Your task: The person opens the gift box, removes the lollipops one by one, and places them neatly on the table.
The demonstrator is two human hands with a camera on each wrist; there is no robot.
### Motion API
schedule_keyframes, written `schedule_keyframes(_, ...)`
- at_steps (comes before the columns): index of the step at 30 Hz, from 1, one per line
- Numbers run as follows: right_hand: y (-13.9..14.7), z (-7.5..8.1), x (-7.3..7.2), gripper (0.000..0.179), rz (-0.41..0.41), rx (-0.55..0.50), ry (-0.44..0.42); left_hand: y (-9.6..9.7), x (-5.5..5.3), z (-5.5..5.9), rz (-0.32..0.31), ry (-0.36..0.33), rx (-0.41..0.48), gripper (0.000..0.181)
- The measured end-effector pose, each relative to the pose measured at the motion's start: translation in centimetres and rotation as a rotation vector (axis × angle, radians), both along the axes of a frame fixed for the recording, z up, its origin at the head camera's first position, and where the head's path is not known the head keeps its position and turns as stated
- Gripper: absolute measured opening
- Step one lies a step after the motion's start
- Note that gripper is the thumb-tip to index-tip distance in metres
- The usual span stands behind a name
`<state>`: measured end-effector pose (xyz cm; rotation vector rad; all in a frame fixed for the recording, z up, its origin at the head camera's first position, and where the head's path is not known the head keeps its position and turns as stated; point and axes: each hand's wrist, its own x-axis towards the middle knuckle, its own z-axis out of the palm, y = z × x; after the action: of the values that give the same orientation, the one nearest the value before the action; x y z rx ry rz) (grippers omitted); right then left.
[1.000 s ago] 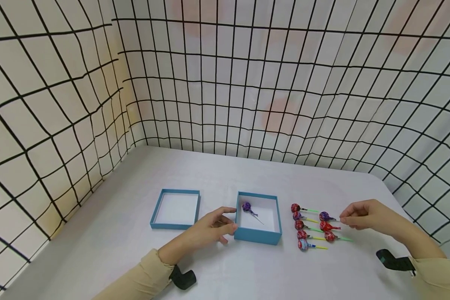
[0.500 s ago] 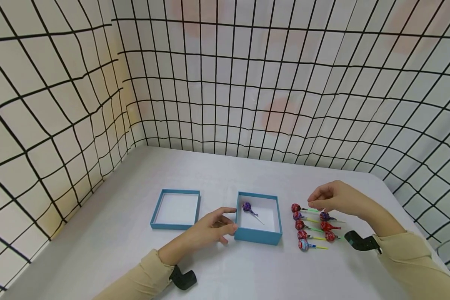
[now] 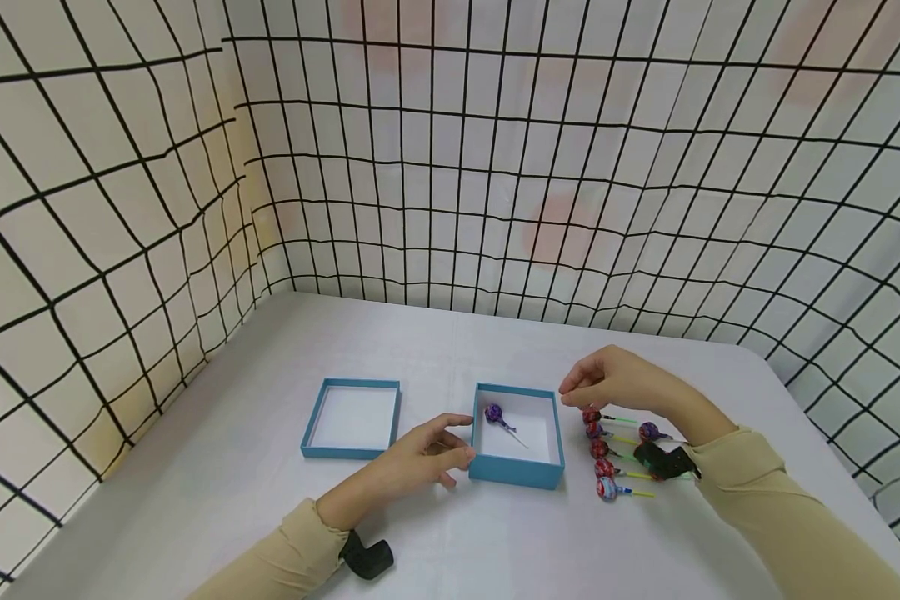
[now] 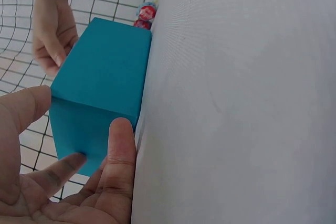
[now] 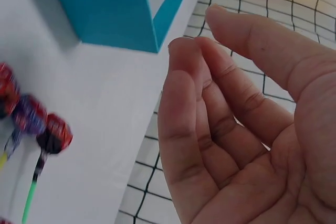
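A blue box (image 3: 517,472) with a white inside holds one purple-wrapped lollipop (image 3: 494,413). My left hand (image 3: 420,454) is at the box's left side, and in the left wrist view its spread fingertips touch the blue wall (image 4: 89,124). My right hand (image 3: 615,382) hovers just off the box's back right corner. In the right wrist view nothing is between its thumb and loosely bent fingers. Below it lie wrapped lollipops in a column, among them a red one (image 3: 603,469) and a light blue one (image 3: 607,489). Another purple lollipop (image 3: 649,431) lies to their right.
A shallow blue-rimmed lid (image 3: 350,454) lies left of the box, its white inside facing up. White cloth covers the table (image 3: 457,542). A black grid net (image 3: 450,175) over white cloth stands behind and at the sides.
My right hand has come away from the purple lollipop's stick at the right and moved left, over the column of lollipops, to the box's right edge. The left hand stays in place.
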<state>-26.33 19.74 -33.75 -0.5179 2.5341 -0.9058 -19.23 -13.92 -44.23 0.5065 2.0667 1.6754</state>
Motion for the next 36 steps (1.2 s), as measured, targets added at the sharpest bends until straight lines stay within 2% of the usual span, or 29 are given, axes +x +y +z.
schedule_keyframes(9,-2.2,-0.2,-1.3,0.028,0.058,-0.025,-0.079,-0.1,0.1,0.1,-0.002,0.002,0.000,0.060)
schedule_keyframes(16,-4.2,-0.5,-1.8,0.029,0.092,0.039,-0.110,0.0,0.0,0.0,0.001,-0.006,-0.002,0.060)
schedule_keyframes(27,-7.0,-0.8,-1.8,0.015,0.105,0.127,-0.112,0.0,-0.1,0.0,0.007,-0.022,-0.013,0.057)
schedule_keyframes(36,-8.9,-1.4,-1.5,0.007,0.080,0.203,-0.117,-0.1,-0.1,0.0,-0.001,-0.016,-0.007,0.059)
